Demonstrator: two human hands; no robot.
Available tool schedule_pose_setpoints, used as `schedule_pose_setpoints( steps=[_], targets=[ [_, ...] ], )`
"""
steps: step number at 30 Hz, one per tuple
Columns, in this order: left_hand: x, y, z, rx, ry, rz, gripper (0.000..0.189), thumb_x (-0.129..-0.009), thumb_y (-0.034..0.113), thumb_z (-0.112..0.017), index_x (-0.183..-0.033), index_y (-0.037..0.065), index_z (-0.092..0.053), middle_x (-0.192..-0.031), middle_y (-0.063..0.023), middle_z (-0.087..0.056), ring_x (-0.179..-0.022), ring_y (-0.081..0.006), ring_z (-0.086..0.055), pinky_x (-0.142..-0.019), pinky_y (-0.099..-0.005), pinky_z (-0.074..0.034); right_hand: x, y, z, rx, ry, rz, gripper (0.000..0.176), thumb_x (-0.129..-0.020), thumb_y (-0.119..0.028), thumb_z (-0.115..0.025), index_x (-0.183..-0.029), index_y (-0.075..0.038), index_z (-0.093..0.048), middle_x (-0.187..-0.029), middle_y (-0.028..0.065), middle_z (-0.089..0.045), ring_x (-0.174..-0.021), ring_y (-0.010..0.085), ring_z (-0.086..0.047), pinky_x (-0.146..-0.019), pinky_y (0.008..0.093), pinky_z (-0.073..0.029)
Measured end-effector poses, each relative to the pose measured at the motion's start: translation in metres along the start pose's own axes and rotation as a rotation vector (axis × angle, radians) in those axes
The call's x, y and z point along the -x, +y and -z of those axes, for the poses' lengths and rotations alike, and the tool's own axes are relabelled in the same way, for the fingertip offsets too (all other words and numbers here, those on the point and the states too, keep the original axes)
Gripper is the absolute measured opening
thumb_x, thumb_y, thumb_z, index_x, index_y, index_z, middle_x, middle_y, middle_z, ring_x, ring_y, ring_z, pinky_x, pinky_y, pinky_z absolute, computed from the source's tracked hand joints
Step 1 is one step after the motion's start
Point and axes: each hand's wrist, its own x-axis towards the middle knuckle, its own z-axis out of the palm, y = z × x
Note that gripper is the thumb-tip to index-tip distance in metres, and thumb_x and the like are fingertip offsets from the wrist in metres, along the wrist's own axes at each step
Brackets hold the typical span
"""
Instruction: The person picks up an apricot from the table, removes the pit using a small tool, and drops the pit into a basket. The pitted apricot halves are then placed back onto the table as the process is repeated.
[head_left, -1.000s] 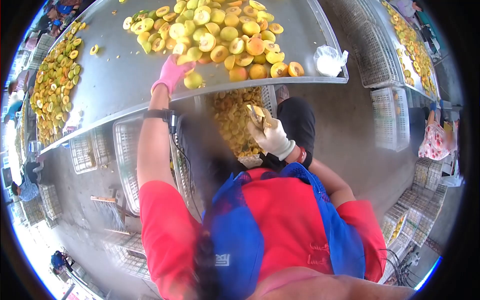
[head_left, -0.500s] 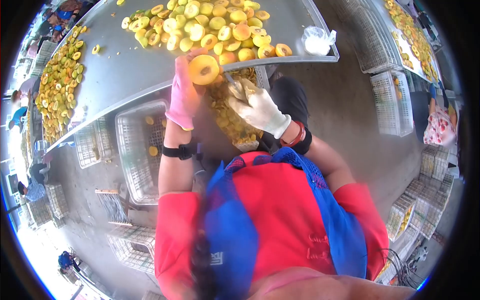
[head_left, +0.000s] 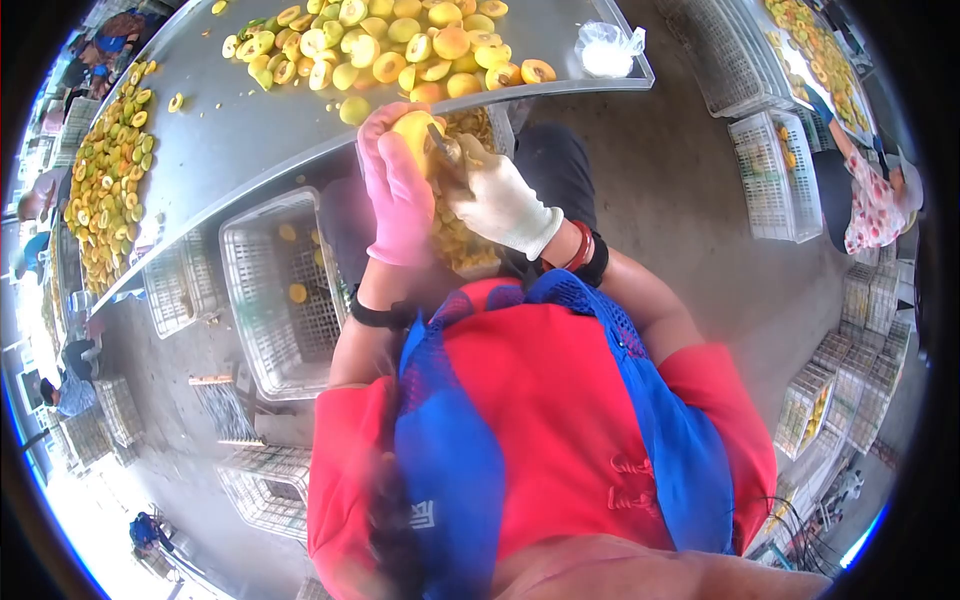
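A metal table is filling the top of the view, running from 9 o'clock round to 1 o'clock. The person's red shirt is taking up the space at 6 o'clock, with a blue garment hanging over it. At 9 o'clock, near the table's edge, a long white crate is standing on the floor, a few yellow pieces lying in it. A smaller white crate is standing at 2 o'clock. On the table, a pile of cut yellow fruit is spreading between 11 and 12 o'clock, many pieces showing their cut faces; a second heap is lying between 9 and 10 o'clock. Between 2 and 3 o'clock, a co-worker in a patterned top is stretching out an arm.

At 11 o'clock, the pink-gloved left hand is curling its fingers around a yellow fruit, grasping it just beside the table's near edge. At 12 o'clock, the white-gloved right hand is gripping a narrow tool, its fingers folding over the handle. A knotted plastic bag with white contents is sitting at 1 o'clock, near the table's corner. One loose fruit is lying on the table at the held fruit's 10 o'clock. The narrow tool is meeting the held fruit at its 3 o'clock side; how deep it is reaching, one cannot tell.
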Motion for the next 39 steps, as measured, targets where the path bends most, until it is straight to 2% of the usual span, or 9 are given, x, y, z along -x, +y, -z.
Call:
schedule_pose_setpoints(
  steps=[6, 9, 12, 15, 21, 25, 32, 36, 39],
  targets=[
    [0.004, 0.008, -0.008, 0.178, 0.03, 0.127, 0.048, -0.107, 0.044, -0.034, -0.118, 0.0, -0.052, -0.11, -0.0146, -0.064, -0.089, -0.0231, -0.065, -0.086, -0.0356, -0.051, 0.007, -0.01, 0.004, -0.152, -0.097, -0.132, 0.043, -0.085, -0.011, -0.063, -0.122, 0.004, -0.048, -0.077, 0.0265, -0.064, -0.075, 0.0479, -0.065, -0.064, 0.0496, -0.053],
    [0.004, 0.011, -0.005, 0.324, 0.021, 0.222, 0.054, -0.107, 0.048, -0.034, -0.114, -0.002, -0.055, -0.106, -0.014, -0.065, -0.085, -0.0216, -0.065, -0.084, -0.0344, -0.051, 0.006, -0.007, 0.011, -0.196, -0.206, -0.024, 0.035, -0.084, -0.003, -0.06, -0.118, 0.003, -0.054, -0.108, 0.0257, -0.06, -0.084, 0.043, -0.065, -0.07, 0.0432, -0.055],
    [0.001, 0.007, -0.002, 0.323, 0.005, 0.249, 0.066, -0.102, 0.062, -0.033, -0.113, 0.0, -0.055, -0.101, -0.0156, -0.066, -0.082, -0.0249, -0.067, -0.079, -0.0368, -0.054, 0.0, -0.01, 0.014, -0.267, -0.212, 0.005, 0.036, -0.083, -0.01, -0.065, -0.114, 0.003, -0.053, -0.083, 0.025, -0.066, -0.079, 0.0461, -0.065, -0.066, 0.0481, -0.054],
    [0.0, 0.003, -0.004, 0.22, 0.027, 0.192, 0.075, -0.098, 0.071, -0.031, -0.112, 0.001, -0.056, -0.097, -0.0159, -0.067, -0.079, -0.0262, -0.067, -0.076, -0.0375, -0.056, 0.006, -0.019, 0.008, -0.048, -0.219, -0.141, 0.029, -0.085, -0.011, -0.064, -0.109, 0.001, -0.055, -0.088, 0.0247, -0.066, -0.087, 0.0453, -0.065, -0.072, 0.0461, -0.053],
    [0.002, -0.006, 0.003, 0.345, -0.02, 0.208, 0.076, -0.099, 0.071, -0.029, -0.107, 0.001, -0.058, -0.095, -0.0146, -0.068, -0.08, -0.025, -0.067, -0.074, -0.0354, -0.056, -0.002, -0.011, 0.012, -0.345, -0.324, -0.192, 0.027, -0.083, -0.011, -0.063, -0.106, 0.001, -0.055, -0.083, 0.0234, -0.065, -0.082, 0.0453, -0.065, -0.068, 0.048, -0.053],
    [0.0, 0.002, 0.0, 0.319, -0.022, 0.312, 0.08, -0.096, 0.075, -0.03, -0.106, 0.001, -0.06, -0.095, -0.0139, -0.068, -0.079, -0.0237, -0.067, -0.072, -0.0348, -0.056, 0.007, -0.016, 0.004, -0.03, -0.248, -0.183, 0.024, -0.084, -0.009, -0.06, -0.105, 0.001, -0.055, -0.084, 0.0245, -0.064, -0.084, 0.0466, -0.063, -0.07, 0.0474, -0.051],
    [0.001, -0.017, 0.014, 0.364, -0.089, 0.249, 0.076, -0.101, 0.067, -0.028, -0.102, 0.001, -0.066, -0.094, -0.0116, -0.07, -0.08, -0.0214, -0.067, -0.073, -0.0335, -0.055, -0.007, -0.014, 0.013, -0.521, -0.446, -0.34, 0.034, -0.084, -0.012, -0.062, -0.113, 0.003, -0.052, -0.09, 0.0268, -0.065, -0.091, 0.0471, -0.063, -0.077, 0.0479, -0.052],
    [0.0, -0.01, 0.008, 0.2, 0.064, 0.338, 0.079, -0.102, 0.066, -0.025, -0.098, 0.0, -0.068, -0.092, -0.0114, -0.07, -0.076, -0.0206, -0.067, -0.07, -0.0319, -0.056, 0.003, -0.012, 0.0, -0.119, -0.367, -0.267, 0.033, -0.088, -0.011, -0.057, -0.119, 0.002, -0.053, -0.099, 0.0263, -0.066, -0.095, 0.0464, -0.063, -0.082, 0.0455, -0.052],
    [0.002, 0.004, 0.009, 0.201, 0.084, 0.403, 0.08, -0.102, 0.067, -0.025, -0.094, 0.0, -0.069, -0.089, -0.0118, -0.07, -0.073, -0.021, -0.067, -0.067, -0.0323, -0.056, -0.003, -0.014, 0.007, -0.24, -0.508, -0.143, 0.034, -0.088, -0.012, -0.058, -0.12, 0.0, -0.055, -0.1, 0.0263, -0.067, -0.097, 0.0461, -0.063, -0.083, 0.0457, -0.051]
  ],
)
